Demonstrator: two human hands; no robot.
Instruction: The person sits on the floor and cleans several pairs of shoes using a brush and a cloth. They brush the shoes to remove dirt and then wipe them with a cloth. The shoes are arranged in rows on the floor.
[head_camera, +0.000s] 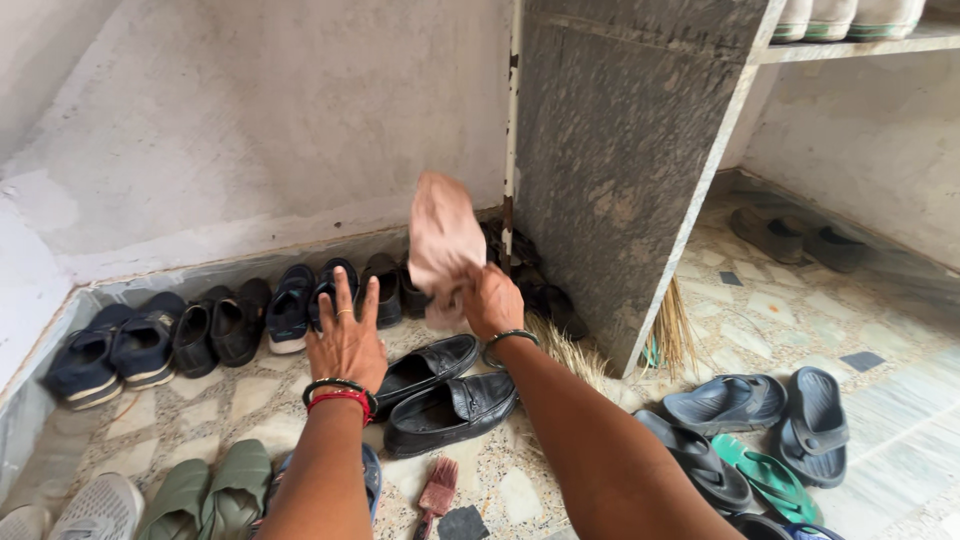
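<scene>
My right hand grips a pink cloth, which stands up blurred above the fist. My left hand hovers flat with fingers spread, holding nothing, just left of the cloth. Right below both hands lies a pair of black leather shoes on the speckled floor. A small brush with reddish bristles lies in front of those shoes, between my forearms.
A row of dark shoes and sneakers lines the wall. Green slippers and a white sneaker sit at lower left. Grey and green sandals lie right. A stone shelf panel stands ahead, a broom against it.
</scene>
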